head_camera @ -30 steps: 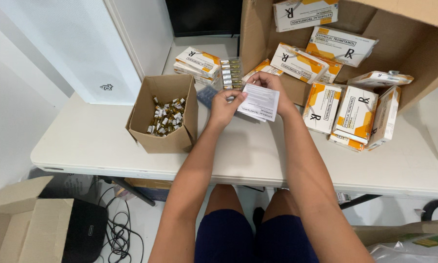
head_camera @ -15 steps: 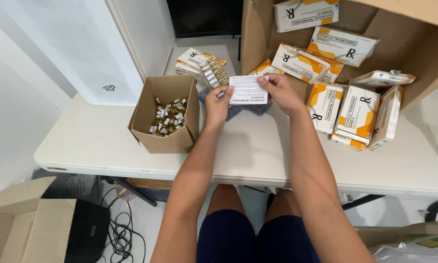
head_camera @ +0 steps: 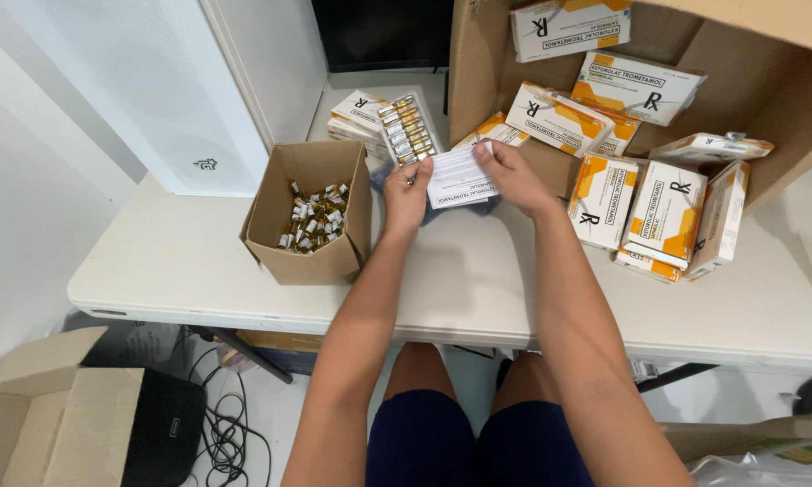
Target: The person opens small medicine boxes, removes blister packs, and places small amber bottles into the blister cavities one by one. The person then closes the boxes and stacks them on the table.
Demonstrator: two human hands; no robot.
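Left hand (head_camera: 406,191): fingers curled, thumb and forefinger pinched on the left edge of a folded white paper leaflet (head_camera: 461,177). Right hand (head_camera: 507,176): fingers lightly bent, fingertips pressed on the leaflet's upper right corner, thumb under it; not a full fist. Both hands grasp the same sheet, held just above the white table (head_camera: 478,280), at its far middle.

Leaflet: flat, roughly rectangular, white with fine dark print, slightly tilted, its left edge partly hidden by the left thumb. Something dark blue-grey shows beneath it on the table; cannot tell what it is.

Just beyond the left hand, a tray of amber glass ampoules (head_camera: 409,129) stands tilted, ampoules in two rows. Whether the left hand also supports it is unclear.

Left of the hands, near them: small open brown carton (head_camera: 314,212) holding a loose heap of amber ampoules (head_camera: 312,216), flaps up.

Far right: large open cardboard box (head_camera: 767,81) on its side, spilling white-and-orange medicine cartons (head_camera: 627,90). More of the same cartons stand and lean on the table to the right of the right forearm (head_camera: 668,212). A short stack lies far behind the ampoule tray (head_camera: 356,113).

Floor, near left: cardboard box (head_camera: 36,415), black device (head_camera: 158,428), tangled black cables (head_camera: 235,433).
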